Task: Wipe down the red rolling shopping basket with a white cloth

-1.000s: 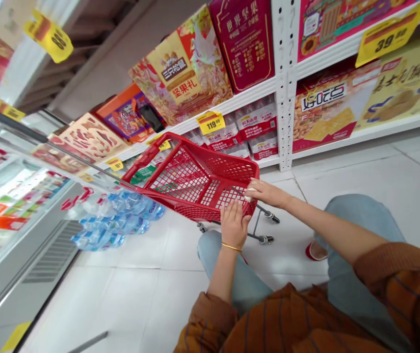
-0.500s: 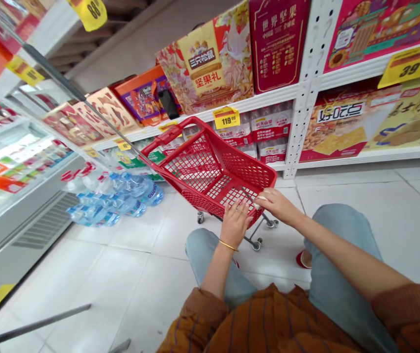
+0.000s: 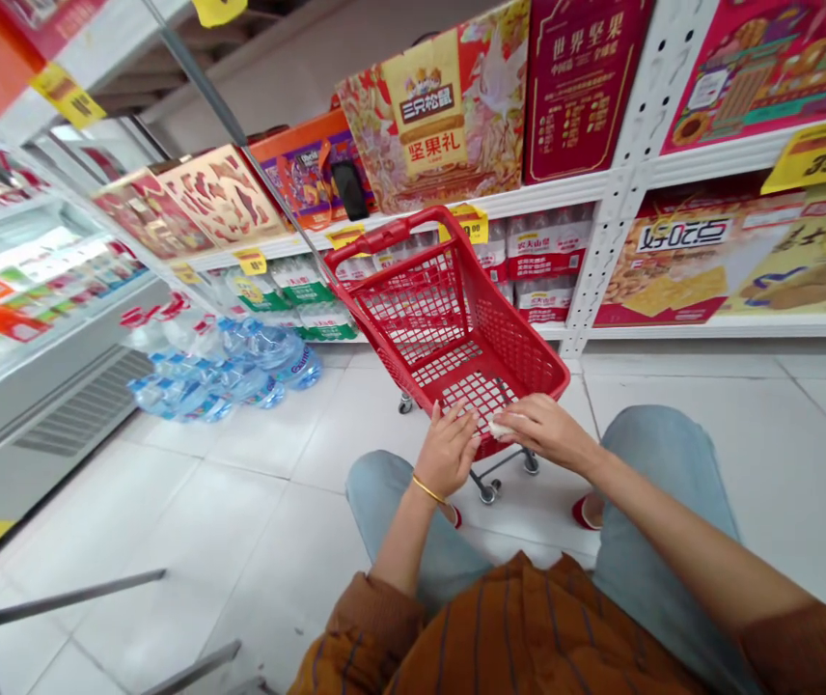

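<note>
A red plastic shopping cart (image 3: 525, 338) with lattice walls stands on casters in front of me, and its basket holds no goods. My left hand (image 3: 448, 452) lies at the near left of the cart's rim with its fingers stretched out. Fingers of my right hand (image 3: 544, 430) are closed on a crumpled white wipe (image 3: 501, 428) at the near rim. Whether the wipe is paper or cloth I cannot tell. The cart's handle (image 3: 388, 234) is at the far side, close to the shelf.
Boxed gifts (image 3: 431, 121) and shrink-wrapped bottle packs (image 3: 547, 256) fill the white shelf (image 3: 619, 183) ahead. Large blue water bottles (image 3: 261, 357) stand on the floor at left, beside a refrigerated case (image 3: 80, 410). Grey metal bars (image 3: 95, 594) reach in at lower left.
The cart appears turned slightly and further right in view. My right hand with the wipe has slid left along the near rim, closer to my left hand. The view has shifted a little.
</note>
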The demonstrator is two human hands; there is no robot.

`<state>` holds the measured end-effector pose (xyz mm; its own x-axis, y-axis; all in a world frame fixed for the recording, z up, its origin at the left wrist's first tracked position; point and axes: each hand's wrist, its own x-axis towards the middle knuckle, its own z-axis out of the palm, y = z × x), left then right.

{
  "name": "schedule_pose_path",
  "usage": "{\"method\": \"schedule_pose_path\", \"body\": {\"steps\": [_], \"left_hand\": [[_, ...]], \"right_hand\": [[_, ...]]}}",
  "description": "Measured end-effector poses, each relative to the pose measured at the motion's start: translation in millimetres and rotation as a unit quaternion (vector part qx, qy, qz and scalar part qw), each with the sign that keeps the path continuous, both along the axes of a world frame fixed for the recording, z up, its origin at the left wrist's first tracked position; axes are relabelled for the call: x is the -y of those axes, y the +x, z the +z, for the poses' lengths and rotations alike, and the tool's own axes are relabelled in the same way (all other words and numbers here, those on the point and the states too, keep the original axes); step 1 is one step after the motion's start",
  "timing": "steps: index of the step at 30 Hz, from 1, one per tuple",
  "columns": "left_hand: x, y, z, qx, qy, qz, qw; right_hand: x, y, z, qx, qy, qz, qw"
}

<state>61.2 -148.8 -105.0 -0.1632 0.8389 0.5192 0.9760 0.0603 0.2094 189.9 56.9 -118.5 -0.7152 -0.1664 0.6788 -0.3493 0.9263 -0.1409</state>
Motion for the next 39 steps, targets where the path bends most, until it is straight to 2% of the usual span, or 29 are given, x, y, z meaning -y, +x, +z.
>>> {"method": "schedule_pose_path", "body": {"steps": [2, 4, 6, 9, 10, 12, 13, 15, 19, 22, 25, 27, 30, 34, 39], "left_hand": [[2, -1, -0.9, 0.011, 0.001, 0.002, 1.000], [3, -1, -2.0, 0.022, 0.010, 0.003, 1.000], [3, 0, -3.3, 0.031, 0.023, 0.003, 0.999], [1, 2, -5.1, 0.039, 0.036, 0.004, 0.999], [0, 2, -5.7, 0.038, 0.040, 0.004, 0.998], [-1, 3, -6.7, 0.033, 0.047, 0.000, 0.998], [-1, 4, -7.2, 0.030, 0.048, -0.002, 0.998], [-2, 4, -7.8, 0.028, 0.050, -0.005, 0.998], [-3, 2, -8.2, 0.037, 0.044, -0.003, 0.998], [-3, 1, -6.8, 0.039, 0.028, -0.007, 0.999], [-3, 1, -3.7, 0.044, 0.028, -0.013, 0.999], [-4, 3, -1.6, 0.055, 0.036, -0.013, 0.998], [-8, 10, -1.2, 0.072, 0.047, 0.008, 0.996], [-14, 18, -8.9, 0.057, 0.042, 0.044, 0.997], [-19, 12, -18.8, -0.026, 0.007, 0.032, 0.999]], "right_hand": [[7, -1, 7.6, -0.019, -0.043, 0.008, 0.999], [17, -4, 16.2, -0.056, -0.130, -0.021, 0.990], [28, -11, 24.0, -0.090, -0.238, -0.075, 0.964], [47, -26, 29.9, -0.125, -0.372, -0.139, 0.909], [53, -31, 29.7, -0.140, -0.400, -0.159, 0.892], [63, -37, 26.6, -0.154, -0.416, -0.187, 0.877], [67, -38, 23.8, -0.151, -0.407, -0.187, 0.881], [70, -34, 17.0, -0.132, -0.364, -0.160, 0.908], [59, -13, 5.1, -0.068, -0.203, -0.093, 0.972], [44, 3, 5.8, -0.011, -0.106, -0.046, 0.993], [39, 13, 15.2, 0.040, -0.054, -0.003, 0.998], [43, 14, 21.5, 0.066, -0.026, 0.002, 0.997], [56, 11, 23.7, 0.073, 0.014, -0.039, 0.996], [66, 6, 13.5, 0.052, 0.062, -0.118, 0.990], [57, 10, 11.3, 0.065, 0.097, -0.132, 0.984]]}}
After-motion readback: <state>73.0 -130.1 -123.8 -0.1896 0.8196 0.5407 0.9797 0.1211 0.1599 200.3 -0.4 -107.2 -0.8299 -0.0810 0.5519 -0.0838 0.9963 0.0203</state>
